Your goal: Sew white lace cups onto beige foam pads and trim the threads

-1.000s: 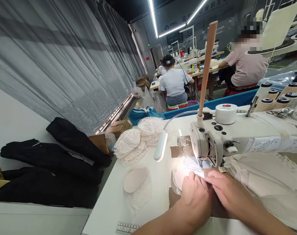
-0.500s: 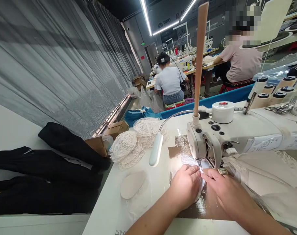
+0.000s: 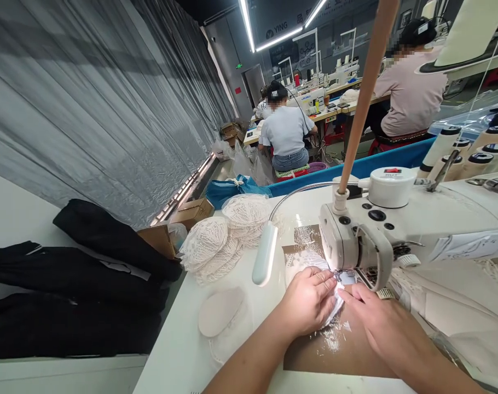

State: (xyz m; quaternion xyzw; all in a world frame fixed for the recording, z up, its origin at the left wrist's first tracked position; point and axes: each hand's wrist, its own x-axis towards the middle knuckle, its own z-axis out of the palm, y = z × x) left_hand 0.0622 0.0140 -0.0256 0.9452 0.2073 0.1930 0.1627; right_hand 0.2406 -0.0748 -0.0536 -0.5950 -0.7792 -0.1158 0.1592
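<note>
A white lace piece lies under the needle area of the white sewing machine, lit by its lamp. My left hand presses flat on the lace, its fingers stretched out towards the presser foot. Just right of the needle, my right hand has its index finger pointing at the lace edge, the other fingers partly curled. A brown plate lies beneath both hands. Left of them are a beige oval pad with sheer lace beside it and stacks of lace cups.
A pale lamp head on a flexible neck stands left of the machine. Thread cones and beige fabric are at the right. Dark clothing lies at the far left. Two people sit at machines beyond the blue cloth.
The lace has turned under my left hand, showing more at its upper left. Both hands remain near the needle. The view has shifted slightly, with the machine now farther right.
</note>
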